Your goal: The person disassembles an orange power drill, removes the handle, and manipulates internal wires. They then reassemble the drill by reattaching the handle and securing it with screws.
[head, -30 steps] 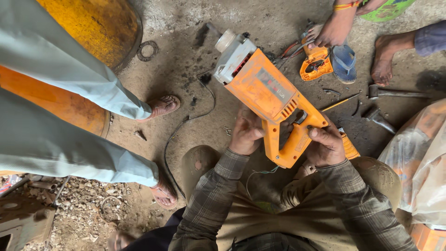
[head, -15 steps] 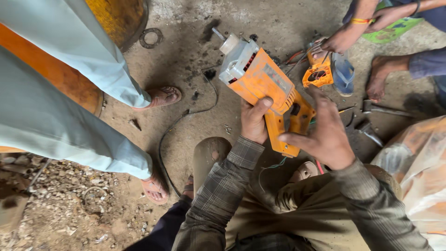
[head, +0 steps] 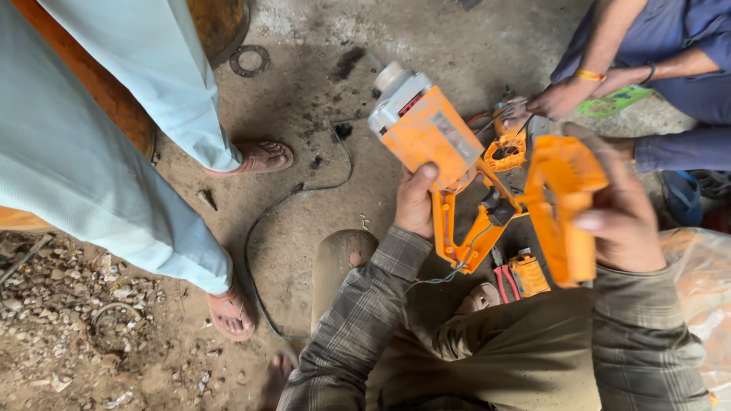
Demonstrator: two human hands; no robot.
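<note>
Looking down at dirty, oil-stained concrete workshop floor [head: 304, 99], gravel and debris at lower left. Left hand [head: 415, 202] grips orange power tool body [head: 426, 129], grey nose pointing up-frame, handle frame and wires exposed below. Right hand [head: 620, 221] closed around detached orange housing half [head: 563, 205], held just right of tool, slightly blurred. Black cable [head: 266, 228] curls across floor. Standing person's sandalled feet [head: 259, 157] at left. Co-worker's hand [head: 556, 99] at upper right touches small orange part [head: 506, 152] on floor. Metal ring [head: 250, 60] lies near top.
</note>
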